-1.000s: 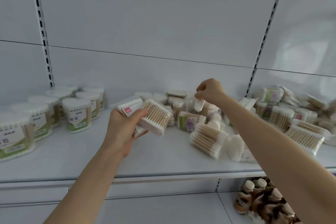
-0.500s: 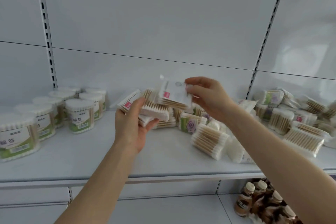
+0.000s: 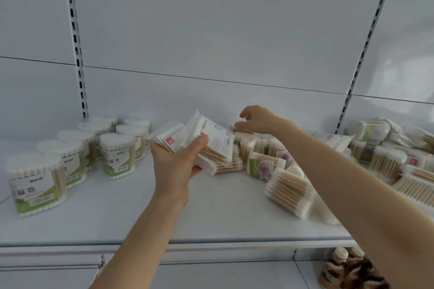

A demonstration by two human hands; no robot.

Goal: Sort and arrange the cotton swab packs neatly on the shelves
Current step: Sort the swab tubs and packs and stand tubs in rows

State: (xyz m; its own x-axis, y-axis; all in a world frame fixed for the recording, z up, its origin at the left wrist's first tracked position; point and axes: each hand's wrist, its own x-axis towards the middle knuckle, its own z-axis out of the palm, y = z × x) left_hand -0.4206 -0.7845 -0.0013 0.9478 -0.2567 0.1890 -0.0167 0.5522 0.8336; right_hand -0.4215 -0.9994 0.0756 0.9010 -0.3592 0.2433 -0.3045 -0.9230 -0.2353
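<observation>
Several swab packs (image 3: 202, 141) are gripped in the left hand (image 3: 175, 166); just beside them, the right hand (image 3: 260, 119), fingers relaxed, hovers over the pile (image 3: 260, 168).

A single camera rides on the person's head and faces a white shelf unit straight on, tilted a little downward. The back panel (image 3: 211, 30) fills the upper half of the view. The shelf (image 3: 117, 218) runs across the lower half, its front edge near the bottom. The wide lens splays the two slotted uprights (image 3: 76, 42) outward at the top. Both forearms enter from the bottom edge, so the view is close, within arm's reach. The left hand (image 3: 175, 166), gripping a stack of flat packs (image 3: 218, 141), sits at mid-frame, and the right hand (image 3: 260, 119) is just beyond it. Bottles (image 3: 335, 267) on a lower level show in the bottom right corner.
</observation>
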